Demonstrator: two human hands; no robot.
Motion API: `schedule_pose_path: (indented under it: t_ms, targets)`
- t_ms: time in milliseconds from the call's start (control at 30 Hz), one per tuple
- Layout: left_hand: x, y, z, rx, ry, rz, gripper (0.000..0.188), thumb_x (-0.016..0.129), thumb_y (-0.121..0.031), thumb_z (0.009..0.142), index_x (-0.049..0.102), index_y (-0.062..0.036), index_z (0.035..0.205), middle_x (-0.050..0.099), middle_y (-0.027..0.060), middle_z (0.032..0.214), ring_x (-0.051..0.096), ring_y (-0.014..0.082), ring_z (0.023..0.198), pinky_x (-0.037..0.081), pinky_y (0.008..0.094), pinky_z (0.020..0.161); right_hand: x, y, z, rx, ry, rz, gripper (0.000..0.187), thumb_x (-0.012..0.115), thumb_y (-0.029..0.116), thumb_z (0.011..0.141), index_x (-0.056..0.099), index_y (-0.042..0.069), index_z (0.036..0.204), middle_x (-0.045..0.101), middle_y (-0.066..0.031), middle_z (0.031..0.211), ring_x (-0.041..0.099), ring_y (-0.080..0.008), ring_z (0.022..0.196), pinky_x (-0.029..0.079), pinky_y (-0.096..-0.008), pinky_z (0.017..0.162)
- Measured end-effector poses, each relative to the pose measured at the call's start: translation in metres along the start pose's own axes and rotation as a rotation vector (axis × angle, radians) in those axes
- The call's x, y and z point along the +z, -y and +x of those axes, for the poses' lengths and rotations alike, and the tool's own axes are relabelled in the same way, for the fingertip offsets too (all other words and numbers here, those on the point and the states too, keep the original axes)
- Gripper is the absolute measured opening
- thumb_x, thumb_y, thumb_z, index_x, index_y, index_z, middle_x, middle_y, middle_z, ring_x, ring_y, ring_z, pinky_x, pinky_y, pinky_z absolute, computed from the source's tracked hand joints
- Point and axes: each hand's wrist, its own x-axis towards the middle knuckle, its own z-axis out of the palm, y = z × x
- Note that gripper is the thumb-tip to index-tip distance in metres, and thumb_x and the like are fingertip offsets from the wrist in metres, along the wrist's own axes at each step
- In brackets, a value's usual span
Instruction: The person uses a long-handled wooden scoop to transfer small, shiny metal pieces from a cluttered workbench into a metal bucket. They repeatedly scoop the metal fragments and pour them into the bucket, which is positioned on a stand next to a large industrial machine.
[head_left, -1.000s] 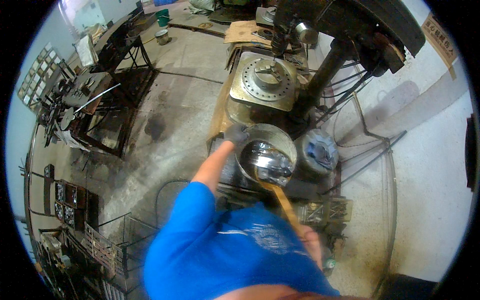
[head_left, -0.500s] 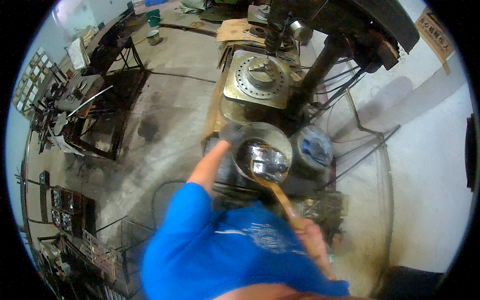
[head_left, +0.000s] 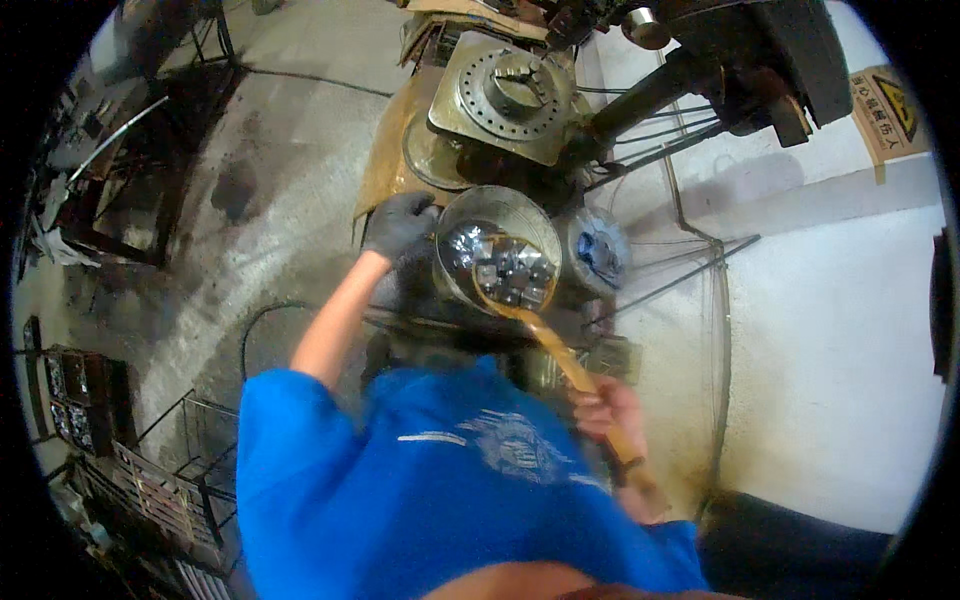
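Note:
A round metal bucket [head_left: 455,205] with dark, glossy liquid stands in front of me. Inside it, a scoop with a yellowish rim [head_left: 553,252] carries several small metal blocks [head_left: 515,272]. My bare right hand [head_left: 612,410] is wrapped round the scoop's long yellowish-brown handle [head_left: 556,350], which slants down to the right. My left hand [head_left: 400,226], in a dark grey glove, is beside the bucket's left rim with its fingers curled. What those fingers hold, if anything, is hidden.
Beyond the bucket is a drilling machine's square table [head_left: 545,150] with a round chuck [head_left: 515,85]. A second container [head_left: 600,250] with blue material stands right of the bucket, near the white wall [head_left: 820,350]. A dark workbench [head_left: 120,200] and metal racks [head_left: 165,480] are at left.
The view has shifted, so the bucket sits higher and further left. The blocks in the scoop now show clearly. My left hand, blurred over the rim before, is now sharper at its left side.

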Motion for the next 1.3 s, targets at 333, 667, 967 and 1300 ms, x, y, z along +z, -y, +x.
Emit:
schedule_pose_path:
  t_ms: [333, 667, 967, 1300]
  targets:
    - [0.121, -0.067, -0.107, -0.626, 0.811, -1.689, 0.039, 0.049, -0.036, 0.086, 0.055, -0.0052, 0.109, 0.061, 0.008, 0.083, 0.057, 0.0154, 0.067, 0.046, 0.0261, 0.06, 0.05, -0.009, -0.001, -0.171, 0.008, -0.11, 0.051, 0.061, 0.009, 0.071, 0.036, -0.004, 0.114, 0.037, -0.0001, 0.073, 0.038, -0.005, 0.051, 0.036, -0.0226, 0.041]
    - [0.156, -0.113, -0.073, -0.651, 0.888, -1.688, 0.027, 0.051, -0.02, 0.083, 0.052, -0.0026, 0.103, 0.059, 0.0169, 0.092, 0.058, 0.0288, 0.085, 0.048, 0.0382, 0.073, 0.058, -0.023, -0.003, -0.267, 0.0, -0.239, 0.059, 0.068, 0.016, 0.07, 0.035, -0.004, 0.115, 0.037, 0.0001, 0.073, 0.038, -0.0051, 0.052, 0.035, -0.0205, 0.039]
    - [0.159, -0.125, -0.071, -0.501, 1.025, -1.619, 0.026, 0.049, -0.018, 0.083, 0.049, -0.0019, 0.104, 0.058, 0.0161, 0.1, 0.057, 0.0263, 0.092, 0.047, 0.04, 0.079, 0.094, -0.04, -0.031, -0.303, -0.191, -0.104, 0.059, 0.066, 0.008, 0.065, 0.035, -0.004, 0.114, 0.035, 0.0006, 0.073, 0.034, -0.0051, 0.052, 0.031, -0.0183, 0.04]
    - [0.151, -0.148, -0.074, -0.476, 1.015, -1.552, 0.022, 0.054, -0.026, 0.079, 0.057, -0.0105, 0.095, 0.062, 0.0067, 0.096, 0.056, 0.0204, 0.087, 0.047, 0.0382, 0.062, 0.143, -0.043, -0.046, -0.26, -0.453, -0.216, 0.048, 0.052, -0.002, 0.065, 0.036, -0.005, 0.111, 0.035, -0.0013, 0.074, 0.033, -0.0065, 0.054, 0.028, -0.0184, 0.041]
